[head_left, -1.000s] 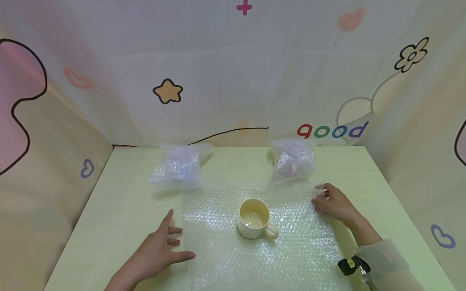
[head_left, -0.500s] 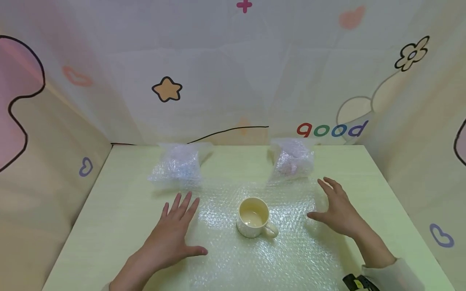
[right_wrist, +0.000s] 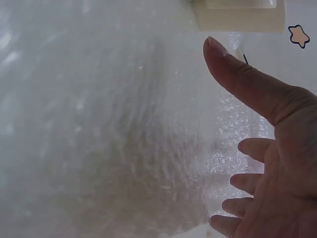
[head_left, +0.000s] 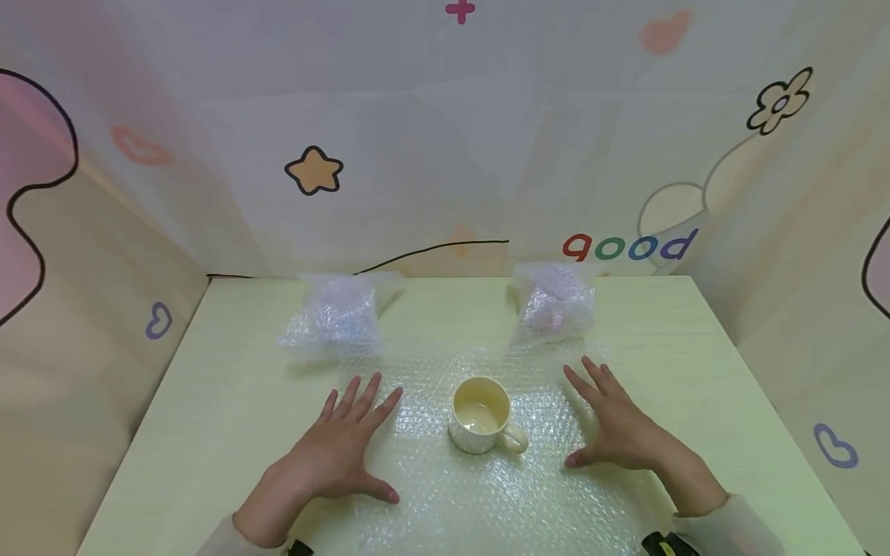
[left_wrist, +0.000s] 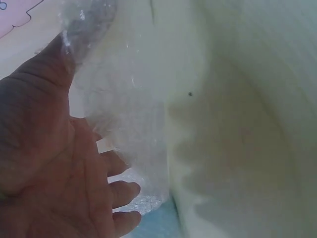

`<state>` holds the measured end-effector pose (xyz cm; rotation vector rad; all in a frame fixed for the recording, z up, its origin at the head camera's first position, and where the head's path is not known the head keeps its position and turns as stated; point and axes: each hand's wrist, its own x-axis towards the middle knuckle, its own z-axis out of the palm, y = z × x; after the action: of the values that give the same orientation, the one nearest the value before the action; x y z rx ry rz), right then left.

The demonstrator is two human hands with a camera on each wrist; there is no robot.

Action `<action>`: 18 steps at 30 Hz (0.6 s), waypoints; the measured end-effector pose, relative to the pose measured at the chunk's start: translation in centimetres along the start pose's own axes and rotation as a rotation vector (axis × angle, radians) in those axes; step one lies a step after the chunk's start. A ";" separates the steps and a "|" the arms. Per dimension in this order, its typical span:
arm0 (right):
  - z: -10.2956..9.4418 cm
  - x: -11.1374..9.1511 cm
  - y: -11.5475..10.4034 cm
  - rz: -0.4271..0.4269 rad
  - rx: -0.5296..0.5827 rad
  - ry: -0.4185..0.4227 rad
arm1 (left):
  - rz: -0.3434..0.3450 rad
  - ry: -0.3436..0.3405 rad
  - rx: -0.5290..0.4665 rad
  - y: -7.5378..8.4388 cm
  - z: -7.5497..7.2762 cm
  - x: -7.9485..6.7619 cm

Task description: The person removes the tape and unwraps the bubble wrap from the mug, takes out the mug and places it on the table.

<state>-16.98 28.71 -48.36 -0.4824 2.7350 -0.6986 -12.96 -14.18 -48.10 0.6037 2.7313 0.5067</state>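
Observation:
A cream mug (head_left: pixel 480 417) stands upright on a sheet of bubble wrap (head_left: pixel 487 502), its handle pointing right. My left hand (head_left: pixel 337 452) is spread over the sheet's left edge, palm down, holding nothing. On the other side of the mug my right hand (head_left: pixel 619 425) has its fingers spread over the right part of the sheet, apart from the mug. The left wrist view shows the palm and fingers beside the bubble wrap (left_wrist: pixel 133 119). In the right wrist view the thumb points toward the mug (right_wrist: pixel 242 15) above the wrap.
Two bundles wrapped in bubble wrap sit at the back of the table: a left bundle (head_left: pixel 337 313) and a right bundle (head_left: pixel 556 303). A printed curtain (head_left: pixel 417 154) rises behind the table (head_left: pixel 208 401) and along its sides.
My right hand has let go of the sheet's right edge and moved left toward the mug. My left hand has moved right over the wrap with fingers spread. The mug stays put.

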 end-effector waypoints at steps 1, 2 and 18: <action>0.1 0.0 0.1 -0.006 -0.002 -0.002 | -0.005 0.000 0.000 -0.2 0.2 0.1; 0.2 0.0 0.3 -0.013 -0.006 -0.005 | -0.009 -0.001 0.000 -0.4 0.3 0.2; 1.2 0.6 1.4 -0.018 -0.028 -0.043 | -0.039 -0.029 0.026 -1.2 2.2 1.1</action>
<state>-17.46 29.15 -50.19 -0.5228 2.7071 -0.6470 -13.54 -14.11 -50.73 0.5586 2.7206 0.4497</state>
